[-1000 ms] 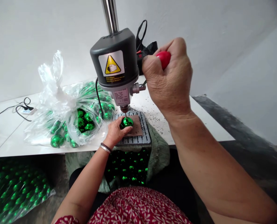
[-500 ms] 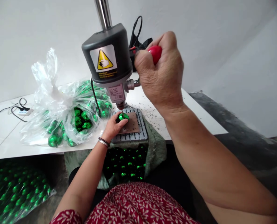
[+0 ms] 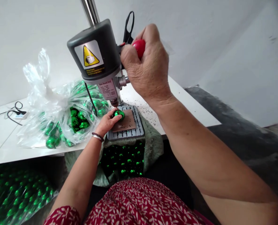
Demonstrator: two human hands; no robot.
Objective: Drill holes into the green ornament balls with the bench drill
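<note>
My left hand [image 3: 107, 122] is closed around a shiny green ball [image 3: 119, 114], keeping it on a brown board [image 3: 127, 122]. The board lies on the slotted grey base [image 3: 139, 131] of a mini bench drill [image 3: 96, 51]. Just above the ball sits the drill chuck [image 3: 114, 102]; the bit between them is mostly hidden, so how deep it is in the ball I cannot tell. Up at the side of the drill, my right hand [image 3: 150, 67] grips the red knob [image 3: 139, 48] of the feed lever.
Left of the drill, a clear plastic bag [image 3: 45, 100] of green balls rests on the white table [image 3: 2, 134]. Dark shavings lie behind the base. More green balls [image 3: 124, 159] are below the table edge, beside green cloth [image 3: 155, 145]. A bigger bag [image 3: 17, 193] stands lower left.
The drill chuck has come down closer to the green ball, hiding most of the bit. The whole view has shifted a little. Both hands keep their grips.
</note>
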